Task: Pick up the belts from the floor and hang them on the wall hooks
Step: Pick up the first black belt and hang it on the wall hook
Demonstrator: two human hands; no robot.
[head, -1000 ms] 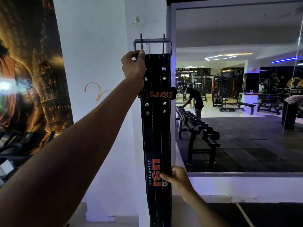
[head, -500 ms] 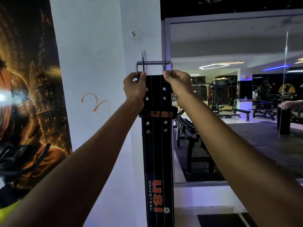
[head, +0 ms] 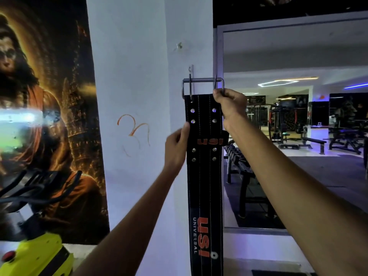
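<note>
Hands are both on the belt [head: 205,176]: right hand [head: 231,108] clenched on the buckle [head: 203,86] corner, left hand [head: 177,144] now dropped lower, pinching the strap edge. Buckle is seated just below the wall hook [head: 191,69]; hanging is judged nearly done.

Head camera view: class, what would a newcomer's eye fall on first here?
First, the long black belt hanging down the white pillar at centre, its metal buckle at a wall hook. The right hand grips the buckle's corner; the left hand touches the belt's edge. A glowing orange poster fills the left.
</note>
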